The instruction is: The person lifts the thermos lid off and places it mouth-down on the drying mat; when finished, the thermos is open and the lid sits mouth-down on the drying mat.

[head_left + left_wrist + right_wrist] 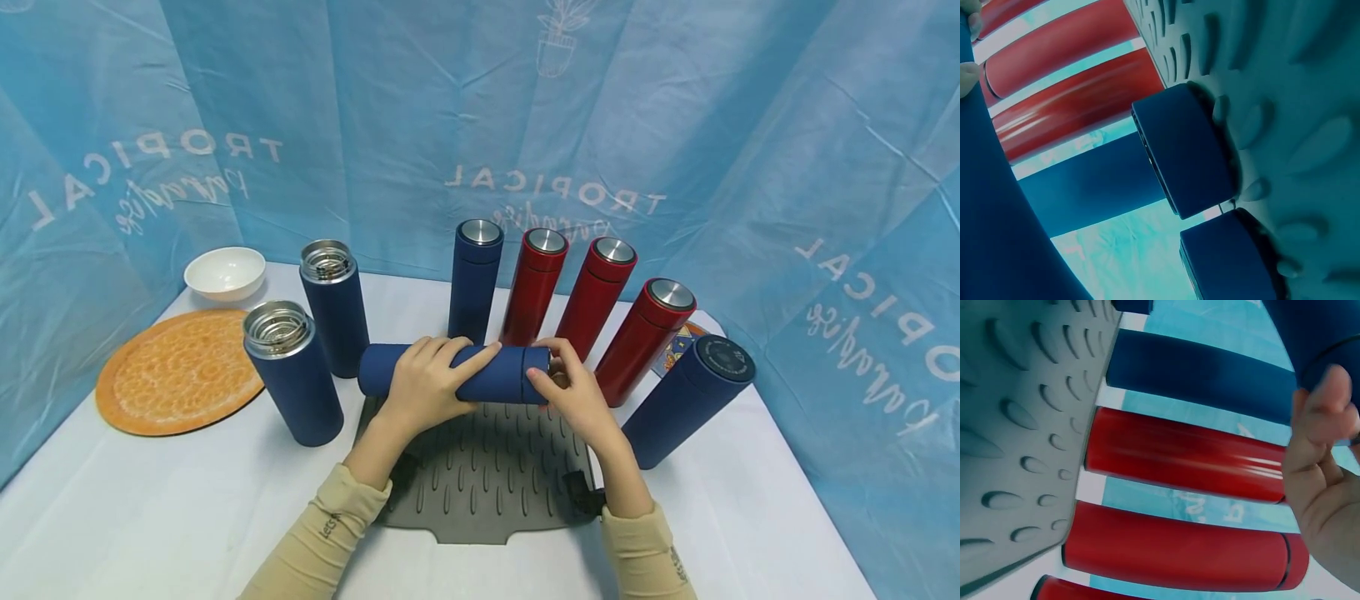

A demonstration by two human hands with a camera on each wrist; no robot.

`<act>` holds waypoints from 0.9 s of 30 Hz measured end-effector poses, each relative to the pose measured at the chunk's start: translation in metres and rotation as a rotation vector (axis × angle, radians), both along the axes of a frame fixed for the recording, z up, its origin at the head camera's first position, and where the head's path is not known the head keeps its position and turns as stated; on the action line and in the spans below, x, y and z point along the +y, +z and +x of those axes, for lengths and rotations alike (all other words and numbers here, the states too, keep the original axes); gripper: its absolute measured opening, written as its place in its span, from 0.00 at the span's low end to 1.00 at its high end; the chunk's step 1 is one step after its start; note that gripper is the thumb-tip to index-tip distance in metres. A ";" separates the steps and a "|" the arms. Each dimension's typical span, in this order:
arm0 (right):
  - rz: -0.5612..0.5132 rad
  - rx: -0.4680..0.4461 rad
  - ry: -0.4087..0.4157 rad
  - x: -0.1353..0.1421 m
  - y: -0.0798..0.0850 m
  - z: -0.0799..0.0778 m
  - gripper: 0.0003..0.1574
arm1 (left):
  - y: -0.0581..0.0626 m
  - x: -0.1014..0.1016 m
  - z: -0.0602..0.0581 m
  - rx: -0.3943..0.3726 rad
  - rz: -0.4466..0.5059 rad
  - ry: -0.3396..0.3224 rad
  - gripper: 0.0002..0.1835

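A blue thermos [487, 372] lies sideways in the air above a grey ridged mat [480, 508]. My left hand [431, 379] grips its body from above. Over at the right end, my right hand [573, 392] holds the lid between thumb and fingers, and the seam below the lid shows. Two blue lids [1182, 153] rest on the mat in the left wrist view; the head view hides them. Left of the hands stand two lidless blue thermoses, a nearer one [296, 387] and a farther one [335, 317], with bare steel necks.
Behind the mat stand a capped blue thermos [474, 283] and several red thermoses [536, 287]. Another blue thermos [686, 404] with a dark top is at the right. A white bowl [225, 275] and an orange round placemat [180, 375] lie left. Blue curtains [390, 125] enclose the table.
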State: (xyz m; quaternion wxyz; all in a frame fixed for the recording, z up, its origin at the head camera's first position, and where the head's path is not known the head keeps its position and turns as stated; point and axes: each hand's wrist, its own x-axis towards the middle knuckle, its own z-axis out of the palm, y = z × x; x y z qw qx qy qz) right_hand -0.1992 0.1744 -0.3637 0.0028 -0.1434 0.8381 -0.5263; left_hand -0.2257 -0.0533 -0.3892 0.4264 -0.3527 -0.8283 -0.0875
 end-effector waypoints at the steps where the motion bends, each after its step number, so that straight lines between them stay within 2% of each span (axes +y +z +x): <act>1: -0.016 0.008 0.010 0.001 -0.002 -0.001 0.24 | 0.000 0.000 0.000 0.003 -0.002 0.002 0.43; 8: -0.102 0.075 0.064 0.002 -0.014 -0.006 0.28 | 0.003 -0.002 0.001 0.056 -0.012 0.017 0.43; 12: -0.112 0.152 0.082 0.003 -0.019 -0.006 0.32 | 0.003 -0.004 0.001 0.065 -0.011 0.002 0.43; 15: -0.049 0.266 0.109 0.005 -0.020 -0.007 0.34 | 0.000 -0.004 0.000 0.016 0.005 -0.021 0.44; 18: 0.059 0.384 0.135 0.007 -0.017 -0.007 0.36 | -0.002 -0.005 -0.001 -0.058 0.021 -0.032 0.45; 20: 0.112 0.424 0.153 0.008 -0.013 -0.007 0.36 | -0.003 -0.006 -0.002 -0.095 0.023 -0.034 0.45; 23: 0.172 0.401 0.149 0.011 -0.010 -0.007 0.36 | -0.002 -0.006 -0.001 -0.112 0.008 -0.034 0.45; 27: 0.217 0.274 0.127 0.014 -0.007 -0.007 0.39 | 0.000 -0.006 0.001 -0.097 -0.035 -0.016 0.47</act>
